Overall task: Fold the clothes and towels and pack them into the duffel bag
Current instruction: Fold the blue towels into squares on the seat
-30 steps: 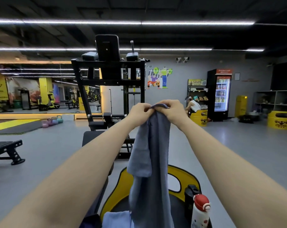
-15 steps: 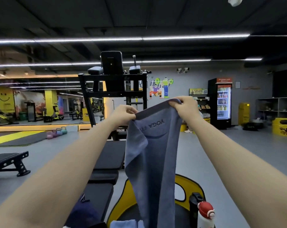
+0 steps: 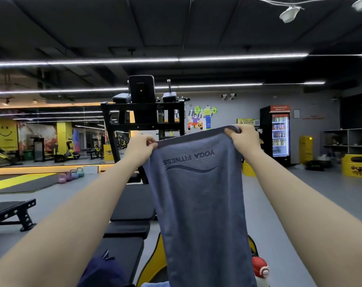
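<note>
Pinching the towel's top corners, left hand and right hand let its length hang straight down.

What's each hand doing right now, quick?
Left hand: fingers pinch the top edge of the grey-blue towel at its left corner.
Right hand: fingers grip the same top edge at the right corner; the towel hangs down.

Towel hangs front and center, workout bench behind it on the left, kettlebells far left, drinks fridge far right.
</note>
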Motion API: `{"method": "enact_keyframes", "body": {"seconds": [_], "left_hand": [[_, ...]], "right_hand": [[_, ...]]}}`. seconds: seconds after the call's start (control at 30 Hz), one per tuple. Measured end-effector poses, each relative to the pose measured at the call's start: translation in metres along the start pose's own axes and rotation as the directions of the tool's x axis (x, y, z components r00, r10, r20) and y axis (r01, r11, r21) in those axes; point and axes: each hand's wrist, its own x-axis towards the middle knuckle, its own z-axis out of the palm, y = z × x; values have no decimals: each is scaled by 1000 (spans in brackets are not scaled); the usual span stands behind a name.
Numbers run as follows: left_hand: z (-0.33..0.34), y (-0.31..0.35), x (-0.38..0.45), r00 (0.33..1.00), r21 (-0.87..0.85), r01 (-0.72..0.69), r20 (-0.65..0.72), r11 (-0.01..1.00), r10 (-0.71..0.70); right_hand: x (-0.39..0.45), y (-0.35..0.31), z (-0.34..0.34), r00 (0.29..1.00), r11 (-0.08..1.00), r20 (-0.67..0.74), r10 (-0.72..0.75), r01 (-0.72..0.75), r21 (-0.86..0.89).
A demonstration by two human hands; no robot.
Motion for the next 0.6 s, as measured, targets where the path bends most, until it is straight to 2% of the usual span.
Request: {"method": "enact_keyframes", "body": {"seconds": [0.23, 0.43, 0.6], "left_hand": [[-14, 3, 3, 999, -16, -29, -46, 999, 28], [-23, 3, -8, 980, -135, -49, -200, 990, 21], [-26, 2, -13, 989, -186, 4, -143, 983, -32]], "right_hand": [[-6, 5, -16, 997, 999, -79, -24, 22, -27], [-10, 13, -23, 990, 998, -129, 59, -63, -26], [-14, 16, -27, 979, 994, -181, 98, -85, 75]]}}
